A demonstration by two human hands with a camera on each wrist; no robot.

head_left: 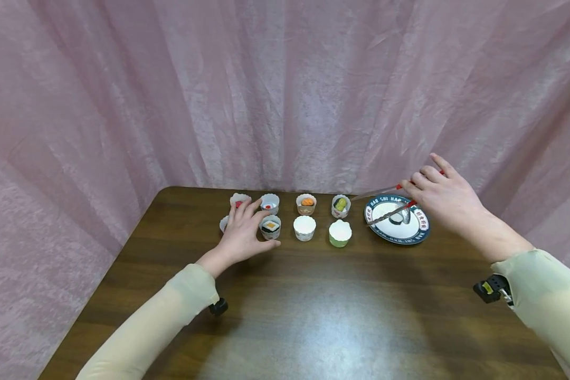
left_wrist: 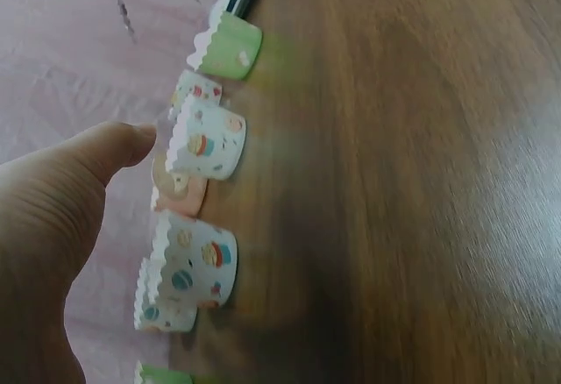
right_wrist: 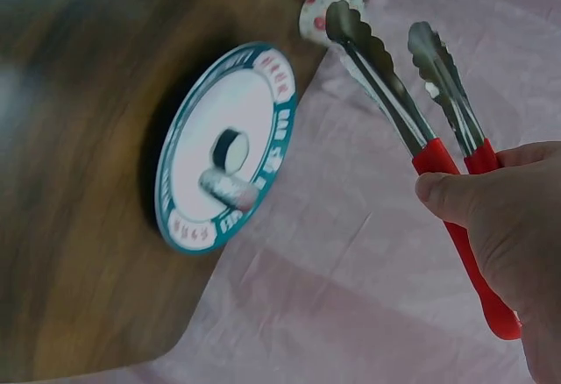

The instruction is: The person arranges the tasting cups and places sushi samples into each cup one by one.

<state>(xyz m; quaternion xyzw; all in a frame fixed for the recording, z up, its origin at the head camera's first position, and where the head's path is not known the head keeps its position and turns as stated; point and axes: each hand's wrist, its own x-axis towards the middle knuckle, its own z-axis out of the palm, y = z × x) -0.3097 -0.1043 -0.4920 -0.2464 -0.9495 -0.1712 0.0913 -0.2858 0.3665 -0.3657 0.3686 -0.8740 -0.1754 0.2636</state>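
Note:
My right hand [head_left: 442, 195] grips metal tongs [right_wrist: 394, 95] by their red handles; their arms are spread, with nothing between the tips. Below them lies an oval plate [head_left: 385, 234] with a blue lettered rim, bearing a dark-sided roll piece [right_wrist: 230, 151] and a silvery piece [right_wrist: 228, 189]. My left hand [head_left: 241, 232] hovers with spread fingers above the left paper cups, partly hiding them. By its thumb, a cup [head_left: 271, 235] contains a white, dark and yellow sushi piece [head_left: 270, 226]. In the left wrist view the thumb [left_wrist: 123, 145] is apart from the cups.
Two rows of paper cups cross the table [head_left: 285, 306]. Toward the right are a cup [head_left: 306, 210] with an orange-topped piece, a cup [head_left: 340, 214] with a green piece, a white cup [head_left: 304, 234] and a green cup [head_left: 339, 243]. A pink curtain [head_left: 285, 95] hangs behind.

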